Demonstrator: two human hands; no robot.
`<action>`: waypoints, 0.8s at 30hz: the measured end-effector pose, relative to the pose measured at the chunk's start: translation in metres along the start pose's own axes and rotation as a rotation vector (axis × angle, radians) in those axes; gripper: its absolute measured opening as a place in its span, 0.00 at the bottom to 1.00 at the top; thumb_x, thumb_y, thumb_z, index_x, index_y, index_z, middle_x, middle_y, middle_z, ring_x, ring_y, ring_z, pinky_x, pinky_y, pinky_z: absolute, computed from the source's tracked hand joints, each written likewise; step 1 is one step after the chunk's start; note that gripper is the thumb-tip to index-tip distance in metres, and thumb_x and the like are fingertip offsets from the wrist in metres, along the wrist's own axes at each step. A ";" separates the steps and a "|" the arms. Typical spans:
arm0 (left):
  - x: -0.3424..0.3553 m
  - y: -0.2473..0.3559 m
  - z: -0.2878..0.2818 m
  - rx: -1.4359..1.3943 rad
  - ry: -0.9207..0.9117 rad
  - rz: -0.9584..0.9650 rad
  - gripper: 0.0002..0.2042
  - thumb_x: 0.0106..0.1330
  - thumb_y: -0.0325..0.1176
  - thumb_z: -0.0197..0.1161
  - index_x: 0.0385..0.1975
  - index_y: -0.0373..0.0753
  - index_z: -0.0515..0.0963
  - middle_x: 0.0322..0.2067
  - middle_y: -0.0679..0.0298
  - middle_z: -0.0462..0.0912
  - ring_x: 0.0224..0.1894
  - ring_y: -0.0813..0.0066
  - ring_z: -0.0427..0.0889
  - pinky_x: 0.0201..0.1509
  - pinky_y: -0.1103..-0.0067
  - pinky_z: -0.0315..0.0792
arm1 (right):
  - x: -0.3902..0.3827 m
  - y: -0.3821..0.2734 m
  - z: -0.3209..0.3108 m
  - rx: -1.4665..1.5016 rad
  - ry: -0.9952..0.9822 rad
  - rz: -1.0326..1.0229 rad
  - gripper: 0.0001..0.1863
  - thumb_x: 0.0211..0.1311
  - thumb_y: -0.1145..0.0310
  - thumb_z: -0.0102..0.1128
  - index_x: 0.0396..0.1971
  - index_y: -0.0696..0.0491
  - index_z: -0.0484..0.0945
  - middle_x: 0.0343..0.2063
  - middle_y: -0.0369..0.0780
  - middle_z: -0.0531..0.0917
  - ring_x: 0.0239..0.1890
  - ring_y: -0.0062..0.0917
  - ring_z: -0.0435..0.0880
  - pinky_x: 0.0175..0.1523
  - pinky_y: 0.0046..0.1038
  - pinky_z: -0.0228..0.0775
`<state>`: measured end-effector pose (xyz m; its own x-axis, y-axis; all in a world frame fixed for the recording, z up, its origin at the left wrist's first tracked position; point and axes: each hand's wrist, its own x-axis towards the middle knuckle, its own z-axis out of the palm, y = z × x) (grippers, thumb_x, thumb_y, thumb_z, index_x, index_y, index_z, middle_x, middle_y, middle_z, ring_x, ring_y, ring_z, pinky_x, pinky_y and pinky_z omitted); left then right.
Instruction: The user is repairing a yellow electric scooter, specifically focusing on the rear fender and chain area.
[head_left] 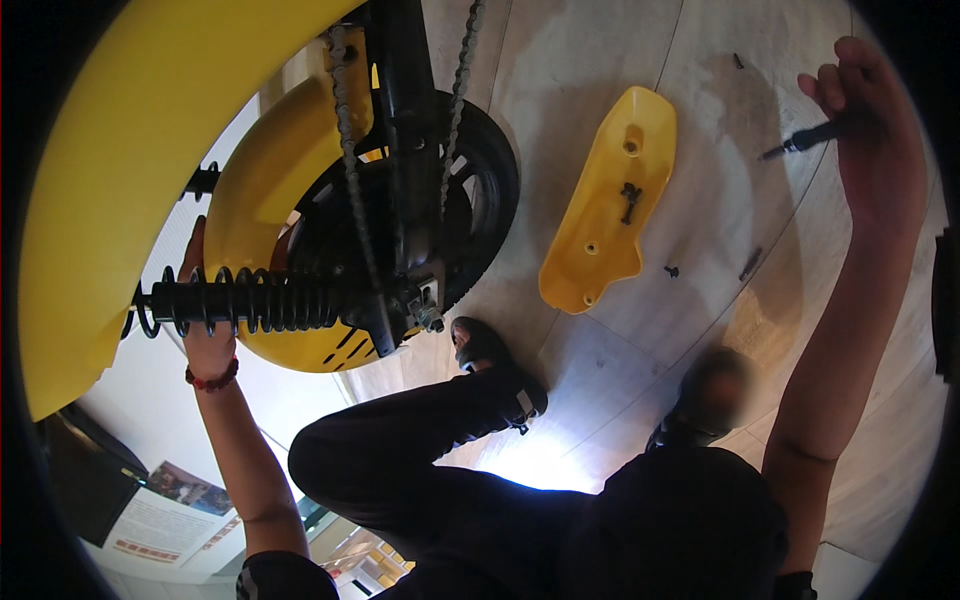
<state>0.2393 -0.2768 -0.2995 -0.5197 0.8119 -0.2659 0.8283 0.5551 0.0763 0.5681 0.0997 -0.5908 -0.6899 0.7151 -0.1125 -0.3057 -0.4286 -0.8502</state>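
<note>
My left hand (208, 350) reaches up behind the black coil-spring shock absorber (250, 302) of a yellow two-wheeler. Its fingers lie along the yellow rear fender (250, 205), and what looks like the thumb shows on the fender's inner side, so the hand seems to grip it; the shock hides part of the hand. Out at the upper right, my right hand (865, 110) is closed around a dark-handled screwdriver (815, 135), its tip pointing left above the floor. A black rear wheel (495, 180) and a hanging chain (350, 160) are beside the fender.
On the wood-look floor lies a yellow plastic cover (612, 215), hollow side up, with several dark screws (630, 200) inside. Around it are a loose screw (672, 271), another small screw (738, 61) and a short dark rod (750, 264). A printed sheet (160, 525) is at lower left.
</note>
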 end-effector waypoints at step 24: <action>-0.008 -0.004 -0.014 0.286 -0.020 0.134 0.16 0.61 0.31 0.52 0.50 0.40 0.67 0.51 0.54 0.67 0.49 0.55 0.69 0.49 0.65 0.65 | -0.012 0.003 0.028 -0.430 0.330 0.215 0.12 0.54 0.68 0.50 0.36 0.56 0.76 0.12 0.26 0.61 0.15 0.07 0.54 0.21 0.12 0.48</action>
<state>0.2371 -0.2825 -0.2840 -0.3996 0.8692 -0.2912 0.9161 0.3674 -0.1605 0.5570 0.0742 -0.5774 -0.4453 0.8004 -0.4013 0.1599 -0.3699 -0.9152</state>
